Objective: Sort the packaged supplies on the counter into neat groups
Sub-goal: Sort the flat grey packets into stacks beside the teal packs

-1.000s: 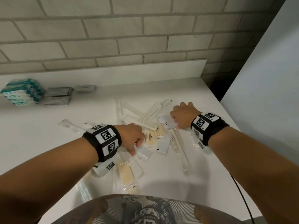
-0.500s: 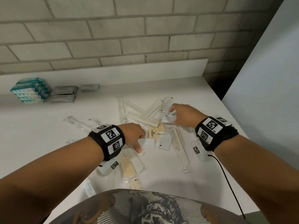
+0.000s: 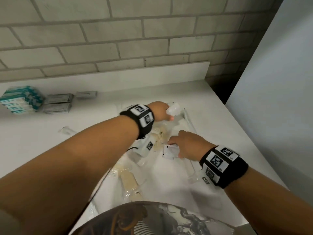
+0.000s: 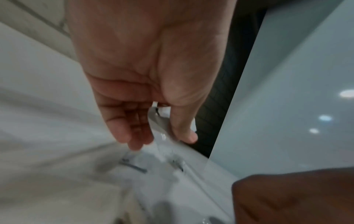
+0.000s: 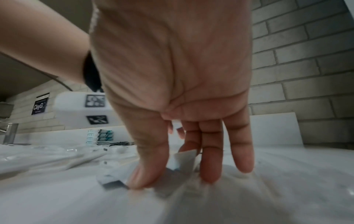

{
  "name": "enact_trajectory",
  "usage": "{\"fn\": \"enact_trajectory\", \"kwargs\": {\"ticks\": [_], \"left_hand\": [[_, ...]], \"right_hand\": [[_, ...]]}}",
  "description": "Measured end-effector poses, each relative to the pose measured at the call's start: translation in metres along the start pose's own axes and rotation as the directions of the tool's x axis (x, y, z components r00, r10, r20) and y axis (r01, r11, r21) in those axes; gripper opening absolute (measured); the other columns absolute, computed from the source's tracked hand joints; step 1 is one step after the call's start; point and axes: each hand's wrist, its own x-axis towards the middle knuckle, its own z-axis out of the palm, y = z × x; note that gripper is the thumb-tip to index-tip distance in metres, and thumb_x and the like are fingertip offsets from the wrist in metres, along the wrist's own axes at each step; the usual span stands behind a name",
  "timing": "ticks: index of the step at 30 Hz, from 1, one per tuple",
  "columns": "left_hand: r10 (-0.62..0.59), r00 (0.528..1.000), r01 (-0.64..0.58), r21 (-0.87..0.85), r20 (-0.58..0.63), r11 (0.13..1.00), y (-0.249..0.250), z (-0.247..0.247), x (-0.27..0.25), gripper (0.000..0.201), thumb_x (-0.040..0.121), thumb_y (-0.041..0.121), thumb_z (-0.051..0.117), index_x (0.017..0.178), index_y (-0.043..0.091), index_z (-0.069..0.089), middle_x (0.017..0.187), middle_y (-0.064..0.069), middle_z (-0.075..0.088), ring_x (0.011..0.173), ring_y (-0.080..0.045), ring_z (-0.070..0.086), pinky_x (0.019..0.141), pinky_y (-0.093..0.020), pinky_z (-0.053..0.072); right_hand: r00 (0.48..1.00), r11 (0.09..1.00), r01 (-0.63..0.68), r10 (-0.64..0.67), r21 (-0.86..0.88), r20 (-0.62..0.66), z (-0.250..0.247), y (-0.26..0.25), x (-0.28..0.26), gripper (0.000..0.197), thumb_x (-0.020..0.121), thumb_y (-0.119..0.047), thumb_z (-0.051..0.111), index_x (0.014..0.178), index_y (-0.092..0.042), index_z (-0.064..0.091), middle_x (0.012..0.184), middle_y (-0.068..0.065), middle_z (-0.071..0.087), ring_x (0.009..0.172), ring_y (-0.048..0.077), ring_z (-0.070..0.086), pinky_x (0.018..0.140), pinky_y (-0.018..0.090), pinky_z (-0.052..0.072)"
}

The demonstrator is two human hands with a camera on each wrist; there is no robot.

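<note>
Sorting clear packets on a white surface [image 3: 211,116] under a grey brick wall [image 3: 118,39].

Teal boxes [image 3: 20,100] and grey sachets [image 3: 57,105] stacked at the far left edge; loose packets mid-surface. Left hand [image 3: 160,111], toward the far edge, fingers [image 4: 184,128] pinching a clear packet [image 3: 174,109]. Right hand [image 3: 188,144], fingers [image 5: 147,171] gripping a small white sachet [image 3: 170,151] lying on the surface.

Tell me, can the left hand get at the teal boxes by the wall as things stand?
Probably not right away. The left hand already holds a clear packet at the far side of the pile, away from the teal boxes. The counter between looks free, so once it lets go the way seems open.
</note>
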Motion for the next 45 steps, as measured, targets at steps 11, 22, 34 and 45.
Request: {"fn": "enact_trajectory", "kwargs": {"ticks": [11, 22, 34, 45], "left_hand": [[-0.108, 0.991, 0.120, 0.179, -0.074, 0.977, 0.018, 0.044, 0.053, 0.039, 0.091, 0.023, 0.054, 0.127, 0.009, 0.054, 0.128, -0.011, 0.051, 0.115, -0.028, 0.053, 0.086, -0.034, 0.047], [-0.159, 0.985, 0.166, 0.118, -0.071, 0.979, 0.006, 0.042, 0.038, 0.043, 0.084, 0.028, 0.069, 0.120, 0.011, 0.057, 0.118, -0.011, 0.057, 0.103, -0.027, 0.060, 0.072, -0.031, 0.046], [-0.227, 0.973, 0.227, 0.009, 0.041, 0.974, 0.010, 0.034, 0.026, 0.052, 0.090, 0.037, 0.064, 0.131, 0.007, 0.051, 0.130, -0.009, 0.057, 0.118, -0.026, 0.056, 0.094, -0.033, 0.046], [-0.156, 0.983, 0.026, -0.782, -0.092, 0.623, -0.013, 0.042, -0.045, 0.020, 0.088, 0.010, 0.057, 0.106, 0.011, 0.049, 0.097, -0.007, 0.066, 0.086, -0.021, 0.068, 0.078, -0.036, 0.057]], "right_hand": [[0.990, 0.962, -0.028, -0.011, -0.270, -0.141, 0.015, 0.002, -0.014, 0.041, 0.092, -0.025, 0.053, 0.131, -0.036, 0.054, 0.118, 0.001, 0.049, 0.099, 0.022, 0.056, 0.085, 0.030, 0.035], [0.986, 0.962, -0.034, -0.012, -0.270, -0.163, 0.013, -0.009, -0.018, 0.049, 0.085, -0.012, 0.054, 0.132, -0.019, 0.044, 0.127, 0.002, 0.043, 0.114, 0.025, 0.045, 0.110, 0.049, 0.026], [0.995, 0.964, -0.098, 0.097, -0.249, -0.015, -0.001, -0.018, -0.001, 0.068, 0.076, -0.011, 0.061, 0.138, -0.022, 0.036, 0.126, 0.005, 0.039, 0.117, 0.028, 0.041, 0.105, 0.051, 0.030], [0.987, 0.942, -0.141, 0.157, -0.306, 0.028, -0.008, -0.028, 0.015, 0.083, 0.067, -0.025, 0.082, 0.136, -0.018, 0.037, 0.131, 0.006, 0.041, 0.120, 0.027, 0.042, 0.103, 0.047, 0.033]]}}
